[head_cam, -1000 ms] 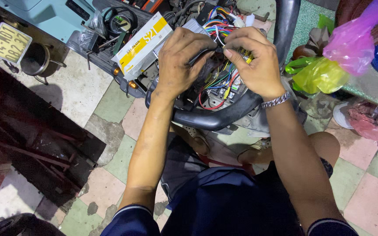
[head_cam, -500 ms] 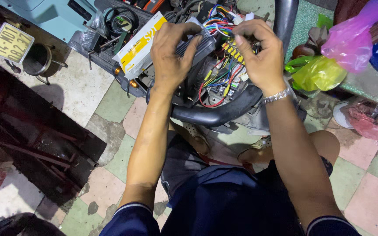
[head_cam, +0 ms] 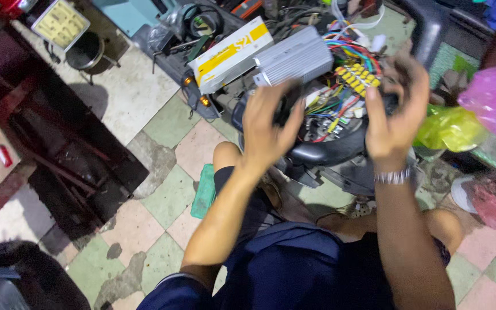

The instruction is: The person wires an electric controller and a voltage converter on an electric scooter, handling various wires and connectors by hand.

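Observation:
A silver finned controller box (head_cam: 297, 60) lies on top of a black scooter housing (head_cam: 328, 152). A bundle of coloured wires with yellow connectors (head_cam: 356, 77) spills from its right end. My left hand (head_cam: 271, 123) is blurred, fingers spread, with its fingertips at the box's lower edge; whether it grips anything is unclear. My right hand (head_cam: 397, 109), with a metal watch on the wrist, is curled around the right end of the wire bundle.
A white and yellow carton (head_cam: 231, 51) lies left of the controller. Yellow-green (head_cam: 449, 129) and pink (head_cam: 495, 95) plastic bags sit at the right. A small round stool (head_cam: 84, 51), a dark metal frame (head_cam: 70, 166) and a green foot pad (head_cam: 205, 192) are on the tiled floor.
The silver controller, covered by my hands before, now shows in full. Both hands have dropped toward me and spread apart, the left at its lower edge. The view has widened.

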